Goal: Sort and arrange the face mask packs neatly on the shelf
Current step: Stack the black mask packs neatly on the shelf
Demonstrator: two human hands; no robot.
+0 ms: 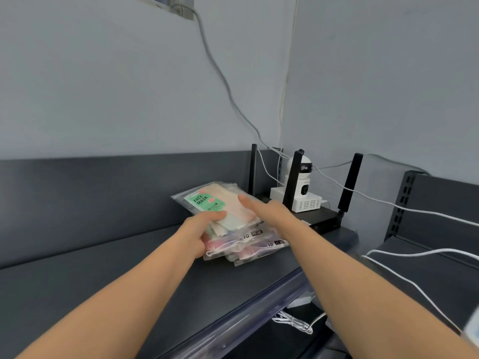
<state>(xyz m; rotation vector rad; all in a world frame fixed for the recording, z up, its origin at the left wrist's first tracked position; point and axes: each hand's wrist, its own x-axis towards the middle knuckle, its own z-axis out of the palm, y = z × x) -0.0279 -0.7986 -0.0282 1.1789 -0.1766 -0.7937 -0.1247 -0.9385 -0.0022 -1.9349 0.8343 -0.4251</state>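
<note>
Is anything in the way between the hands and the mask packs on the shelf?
Nothing visible. The left hand already grips the near-left edge of the pack stack, and the right hand rests on top. The router stands beside the stack on the right, clear of both hands.

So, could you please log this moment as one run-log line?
stage: squaring stack | left hand: gripping mask packs | right hand: flat on top | stack: on shelf, beside router
</note>
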